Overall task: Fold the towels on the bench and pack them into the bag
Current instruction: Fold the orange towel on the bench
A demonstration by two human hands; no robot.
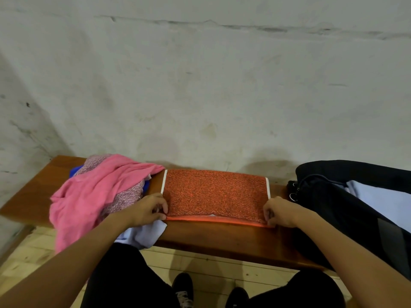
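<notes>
folding the orange towel point(215, 193) is where we're at right now. it's lying flat in the middle of the bench point(222, 237), already doubled over by the look of it, with a brighter orange edge peeking out along the side nearest us. our left hand point(148, 210) is pinching the towel's near left corner, fingers curled on the fabric, and our right hand point(281, 213) is doing the same at the near right corner. so both hands are gripping towel, nothing loose.

using the orange towel as the landmark: just to its left sits the heap we haven't got to yet, with a pink towel point(89, 196) on top, a pink patterned cloth point(126, 197) under it, a bit of blue point(74, 171) poking out behind, and a pale light-blue cloth point(144, 234) hanging off the bench edge right under our left hand. to the towel's right is the black bag point(347, 196), open, with something pale blue point(382, 198) already inside, probably a folded towel but we can't say for sure.

our guess is the next move is another fold, either bringing the near edge up to the far one or one end across to the other. the corners need to stay lined up so the layers don't slide apart. after that it's a short carry right into the bag, then back to the pile.
</notes>
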